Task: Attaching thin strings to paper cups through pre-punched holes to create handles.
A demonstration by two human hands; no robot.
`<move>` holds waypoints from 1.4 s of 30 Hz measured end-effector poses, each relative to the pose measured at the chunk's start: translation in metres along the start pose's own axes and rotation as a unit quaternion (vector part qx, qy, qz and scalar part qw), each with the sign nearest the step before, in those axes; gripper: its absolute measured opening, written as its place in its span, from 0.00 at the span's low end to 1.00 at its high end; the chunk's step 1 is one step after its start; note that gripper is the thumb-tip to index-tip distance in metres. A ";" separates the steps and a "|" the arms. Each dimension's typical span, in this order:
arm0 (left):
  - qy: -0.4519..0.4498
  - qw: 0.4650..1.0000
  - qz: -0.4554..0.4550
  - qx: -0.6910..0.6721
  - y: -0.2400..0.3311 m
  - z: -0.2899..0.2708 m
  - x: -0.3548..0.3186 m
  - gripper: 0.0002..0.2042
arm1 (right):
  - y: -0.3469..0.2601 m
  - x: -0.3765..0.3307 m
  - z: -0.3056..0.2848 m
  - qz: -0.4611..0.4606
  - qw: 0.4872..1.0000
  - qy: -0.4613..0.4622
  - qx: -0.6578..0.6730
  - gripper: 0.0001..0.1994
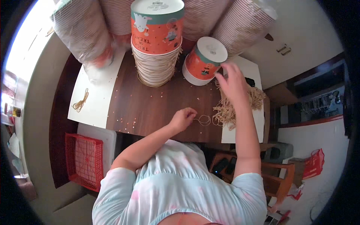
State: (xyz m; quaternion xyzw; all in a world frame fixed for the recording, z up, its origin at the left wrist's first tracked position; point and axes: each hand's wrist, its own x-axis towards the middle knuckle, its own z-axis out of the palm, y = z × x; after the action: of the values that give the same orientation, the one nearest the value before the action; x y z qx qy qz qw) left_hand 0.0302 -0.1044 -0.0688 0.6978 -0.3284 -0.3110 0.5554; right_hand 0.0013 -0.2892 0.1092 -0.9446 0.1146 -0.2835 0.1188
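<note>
Far left, a small bundle of rubber bands point(80, 101) lies on the pale part of the worktop point(150, 108), below wrapped sleeves of cups point(84, 35). At centre, a tall stack of orange printed paper tubs point(156, 41) stands upside down, apparently the finished lot. The left hand point(182, 118), fingers pinched together, grips one loose rubber band point(204, 120) lying on the dark wood. Further right, a single inverted tub point(204, 62) stands apart from the stack, seemingly the piece in hand. The right hand point(233, 80), fingers spread and holding nothing, reaches over a large heap of rubber bands point(234, 107); the heap's size suggests much work remains.
</note>
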 end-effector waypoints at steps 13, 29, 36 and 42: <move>0.130 0.890 0.099 0.427 0.034 -0.052 0.010 0.31 | 0.056 0.077 0.024 -0.090 0.996 0.004 -0.024 0.08; 0.032 0.934 -0.048 -0.352 -0.020 -0.071 0.093 0.31 | -0.010 -0.022 -0.061 0.186 0.790 0.195 0.550 0.11; 0.266 0.871 0.360 0.200 0.092 -0.115 -0.053 0.23 | -0.037 -0.180 0.123 0.420 0.328 0.016 0.846 0.13; 0.133 0.872 0.286 0.374 0.057 -0.137 -0.083 0.13 | -0.022 -0.191 0.133 0.336 0.861 -0.189 0.332 0.13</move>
State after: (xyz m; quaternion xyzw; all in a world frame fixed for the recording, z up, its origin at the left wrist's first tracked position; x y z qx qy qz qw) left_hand 0.0836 0.0310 0.0182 0.7635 -0.5289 0.1031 0.3559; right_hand -0.0754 -0.1928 -0.0891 -0.7892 0.2993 -0.0640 0.5324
